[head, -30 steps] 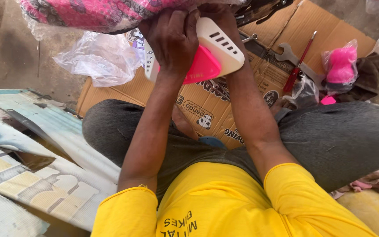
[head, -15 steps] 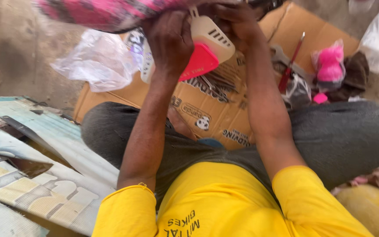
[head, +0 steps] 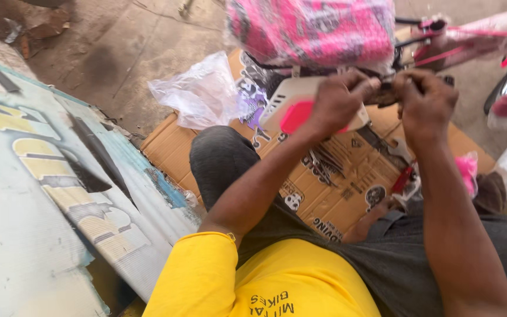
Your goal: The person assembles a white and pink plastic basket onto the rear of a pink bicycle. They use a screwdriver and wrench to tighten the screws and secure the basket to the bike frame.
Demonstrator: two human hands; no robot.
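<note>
My left hand is closed over a white and pink plastic guard just under a plastic-wrapped pink bicycle seat. My right hand pinches a small dark part beside it, fingers curled, at the seat's underside. What the fingertips grip is too small to tell. Both forearms reach forward over my grey trousers and a flattened cardboard box.
Crumpled clear plastic lies on the concrete at the cardboard's left end. A wrench and a red-handled tool rest on the cardboard. Pink bicycle frame parts stand at right. A painted corrugated sheet covers the left.
The view has swung right and lower, and the guard now points left. My hands stay under the seat, the right hand now apart from the left.
</note>
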